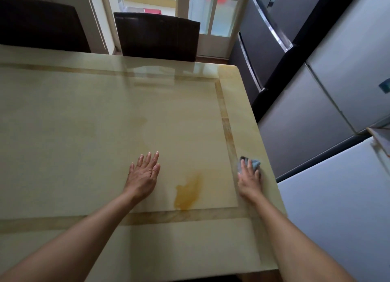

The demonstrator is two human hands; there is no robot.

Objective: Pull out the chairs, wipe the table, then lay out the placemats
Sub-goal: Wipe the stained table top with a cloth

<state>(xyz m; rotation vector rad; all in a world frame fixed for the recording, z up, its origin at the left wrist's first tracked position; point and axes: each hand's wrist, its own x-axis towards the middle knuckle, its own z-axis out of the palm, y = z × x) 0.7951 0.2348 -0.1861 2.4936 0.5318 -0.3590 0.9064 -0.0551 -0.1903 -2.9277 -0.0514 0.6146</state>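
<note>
One head-worn wide-angle camera is looking forward and steeply down from above the near edge of the surface. It is sitting close enough that both forearms are entering from the bottom corners. It is facing the far edge, where two dark chairs and a glazed door are filling the top of the frame.

The counter is pale cream-green with a glossy, marbled look, framed by a tan inlaid band that runs parallel to its edges. Inside that band, near the counter's near-right corner, sits an amber-orange blotch. On the counter's right border lies a grey-blue cloth. Beyond the counter's far edge stand two dark brown, almost black chairs. To the counter's right are grey and white appliance fronts with silver handles.
</note>
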